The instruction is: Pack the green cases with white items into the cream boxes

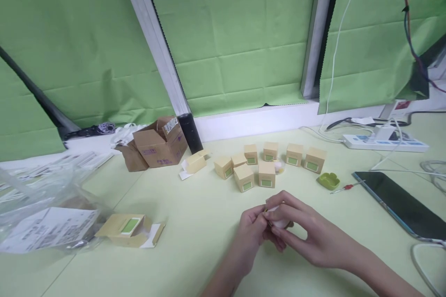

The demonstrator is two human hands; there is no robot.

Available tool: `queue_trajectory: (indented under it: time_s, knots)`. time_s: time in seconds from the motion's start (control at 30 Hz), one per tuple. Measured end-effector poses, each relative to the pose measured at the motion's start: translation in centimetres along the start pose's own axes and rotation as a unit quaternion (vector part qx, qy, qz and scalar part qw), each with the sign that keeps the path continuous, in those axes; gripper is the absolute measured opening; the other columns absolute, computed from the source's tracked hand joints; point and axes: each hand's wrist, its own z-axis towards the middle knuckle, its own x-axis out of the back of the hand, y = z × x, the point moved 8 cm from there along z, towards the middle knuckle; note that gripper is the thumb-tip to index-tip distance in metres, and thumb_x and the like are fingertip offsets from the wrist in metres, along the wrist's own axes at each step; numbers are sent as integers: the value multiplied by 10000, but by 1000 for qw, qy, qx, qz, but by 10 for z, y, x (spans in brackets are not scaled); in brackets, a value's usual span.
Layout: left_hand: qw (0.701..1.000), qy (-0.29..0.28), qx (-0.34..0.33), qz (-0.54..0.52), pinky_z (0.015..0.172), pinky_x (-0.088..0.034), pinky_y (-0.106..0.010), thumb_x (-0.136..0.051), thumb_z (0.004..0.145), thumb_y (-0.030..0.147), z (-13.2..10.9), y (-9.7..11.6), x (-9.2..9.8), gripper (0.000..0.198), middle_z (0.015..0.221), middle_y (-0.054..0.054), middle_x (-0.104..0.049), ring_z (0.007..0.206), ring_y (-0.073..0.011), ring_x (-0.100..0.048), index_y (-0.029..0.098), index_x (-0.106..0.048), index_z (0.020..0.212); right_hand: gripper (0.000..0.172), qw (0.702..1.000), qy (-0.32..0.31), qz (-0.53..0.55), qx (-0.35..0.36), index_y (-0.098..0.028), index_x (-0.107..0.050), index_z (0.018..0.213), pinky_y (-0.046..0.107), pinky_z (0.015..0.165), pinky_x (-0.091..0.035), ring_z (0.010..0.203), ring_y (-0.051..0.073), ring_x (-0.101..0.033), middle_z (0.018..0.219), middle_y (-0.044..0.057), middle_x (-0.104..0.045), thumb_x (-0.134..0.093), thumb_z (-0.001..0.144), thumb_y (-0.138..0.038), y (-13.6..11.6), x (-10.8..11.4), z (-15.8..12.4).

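Note:
My left hand [251,236] and my right hand [313,234] meet low in the view, right of centre, above the pale table. Between their fingers is a small whitish rounded object [281,220], mostly covered by the fingertips. The left fingers are curled round its left side, while the right thumb and fingers pinch it from above and the right. A thin yellowish edge shows by the left fingertips; its detail is too small to tell. Beyond the hands stand several small tan boxes [266,174] with green labels.
An opened tan box [127,230] lies by a plastic bag [52,222] at left. Further back are a cardboard box [162,148] and a black cylinder [190,133]. Rightward are a green dish [328,180], a red-collared tool [347,187], a phone [404,204] and a power strip [386,143].

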Motion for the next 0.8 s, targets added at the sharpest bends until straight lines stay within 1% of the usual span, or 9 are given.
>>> queue_trajectory:
  time_s: [0.07,0.13,0.27,0.37,0.47,0.57,0.63,0.7,0.8]
  knots:
    - [999,-16,-15,-29,534,-457,-241,-538,806,321,-1,3,-3,239,651,-22,-523,568,-116,-527,98,-619,780,314,1000,22,-14,0,-248,-450,1170,326,808,-489,971,183,-535,1043,75,-520,-450,880,-128,2,4,0]
    - [998,-31,-18,-53,581,-467,-252,-578,779,297,-2,5,-6,233,726,-46,-558,621,-122,-534,88,-634,863,351,999,35,-22,-3,-257,-424,1206,327,811,-488,968,184,-542,1039,70,-534,-466,877,-145,5,6,-1]
    - [997,-47,-3,-65,618,-467,-267,-588,775,262,-3,2,-6,273,795,-74,-581,648,-124,-538,68,-629,963,266,999,21,-38,6,-255,-504,1123,345,897,-452,1112,212,-490,1171,86,-518,-492,869,-178,5,8,-1]
    - [996,-43,-5,-82,605,-461,-266,-595,765,235,-2,-1,-6,257,792,-61,-573,649,-125,-533,87,-614,974,263,1000,3,-29,11,-242,-514,1110,365,941,-426,1158,216,-461,1151,87,-547,-480,866,-149,3,7,-1]
    - [995,-31,-7,-97,590,-453,-259,-592,753,193,-1,-5,-5,246,787,-45,-563,648,-123,-525,111,-587,985,213,1000,-1,13,-4,-230,-543,1030,352,915,-446,1147,212,-469,1107,82,-568,-469,861,-124,4,5,-1]
    - [995,-32,-7,-99,591,-445,-258,-561,766,184,-1,-7,-6,239,805,-61,-581,669,-135,-541,116,-566,996,179,998,13,56,-40,-231,-554,990,321,861,-480,1087,193,-515,1109,74,-573,-467,867,-135,9,5,0]
    - [996,-26,-6,-91,599,-444,-260,-530,767,153,-1,-6,-5,224,816,-72,-596,690,-145,-554,117,-571,985,179,997,15,59,-48,-234,-567,988,328,887,-468,1092,190,-514,1112,68,-578,-477,865,-140,10,4,0]
    - [997,-19,-4,-80,607,-446,-267,-512,755,121,-2,-5,-4,246,832,-78,-608,712,-156,-565,119,-579,992,209,998,12,48,-40,-242,-580,1005,349,941,-433,1145,199,-479,1125,61,-578,-500,849,-128,10,3,-1]
    - [996,-37,-8,-78,624,-445,-282,-518,768,177,-2,-1,-6,291,886,-105,-628,751,-181,-584,113,-578,1045,273,998,19,41,-39,-267,-577,1063,359,947,-438,1183,212,-456,1166,56,-563,-516,838,-125,11,4,-1]
